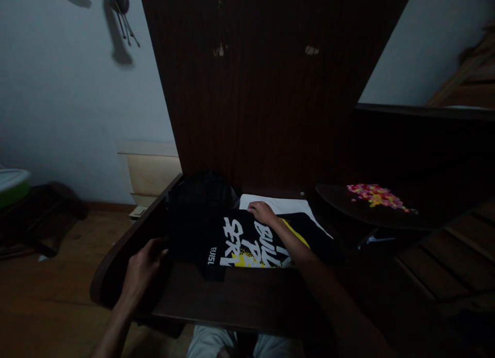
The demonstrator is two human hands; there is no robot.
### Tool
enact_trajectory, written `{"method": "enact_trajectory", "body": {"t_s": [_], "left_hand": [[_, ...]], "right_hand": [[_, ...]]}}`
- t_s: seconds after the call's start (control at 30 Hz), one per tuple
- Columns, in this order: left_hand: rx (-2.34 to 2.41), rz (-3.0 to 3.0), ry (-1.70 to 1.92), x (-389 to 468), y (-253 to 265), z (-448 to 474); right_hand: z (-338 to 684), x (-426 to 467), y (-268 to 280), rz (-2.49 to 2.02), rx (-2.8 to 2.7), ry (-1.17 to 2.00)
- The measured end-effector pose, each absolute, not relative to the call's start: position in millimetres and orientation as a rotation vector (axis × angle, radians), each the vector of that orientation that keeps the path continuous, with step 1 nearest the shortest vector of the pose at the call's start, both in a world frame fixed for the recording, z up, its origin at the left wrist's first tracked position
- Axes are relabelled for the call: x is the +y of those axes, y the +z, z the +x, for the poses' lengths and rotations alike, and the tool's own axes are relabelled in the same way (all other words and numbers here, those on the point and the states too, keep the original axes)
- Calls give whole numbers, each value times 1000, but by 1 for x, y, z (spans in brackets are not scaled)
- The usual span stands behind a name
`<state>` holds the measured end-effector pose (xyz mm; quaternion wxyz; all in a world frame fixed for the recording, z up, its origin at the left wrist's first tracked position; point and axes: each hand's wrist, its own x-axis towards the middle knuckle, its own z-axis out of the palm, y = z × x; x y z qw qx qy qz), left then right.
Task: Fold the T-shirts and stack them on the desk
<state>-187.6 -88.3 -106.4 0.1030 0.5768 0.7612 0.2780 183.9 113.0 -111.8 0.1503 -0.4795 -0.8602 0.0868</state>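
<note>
A black T-shirt [240, 244] with white lettering and a yellow print lies spread and partly folded on a dark wooden desk [216, 301]. At its left end, my left hand [145, 267] has its fingers closed on the dark cloth, close to the desk's raised side. My right hand [263, 212] reaches across the shirt, fingers curled at its far edge and pinching the fabric there. Under and behind the shirt shows a white folded cloth [278, 202]. The shirt's dark left part blends into the shadow, so its outline is unclear.
A black bag or bundle [204, 190] sits at the back left of the desk, against a tall dark panel [263, 100]. To the right, a curved dark shelf [332, 198] bears small pink and yellow pieces [377, 195]. A green-and-white tub [13, 185] stands far left.
</note>
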Motion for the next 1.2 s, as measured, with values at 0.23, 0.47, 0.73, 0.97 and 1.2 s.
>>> {"method": "enact_trajectory", "body": {"t_s": [0.23, 0.47, 0.73, 0.97, 1.2], "left_hand": [[2242, 1656, 708, -78, -109, -191], [2297, 1556, 803, -75, -106, -189], [2249, 1676, 756, -83, -110, -186], [2227, 1504, 1016, -88, -119, -179], [2236, 1493, 1051, -96, -122, -175]], "right_hand": [[201, 116, -117, -1330, -2366, 265], [206, 114, -113, -1371, -2391, 325], [166, 95, -93, -1358, -2394, 49], [33, 64, -71, -781, -2498, 37], [-32, 66, -61, -961, -2472, 88]]}}
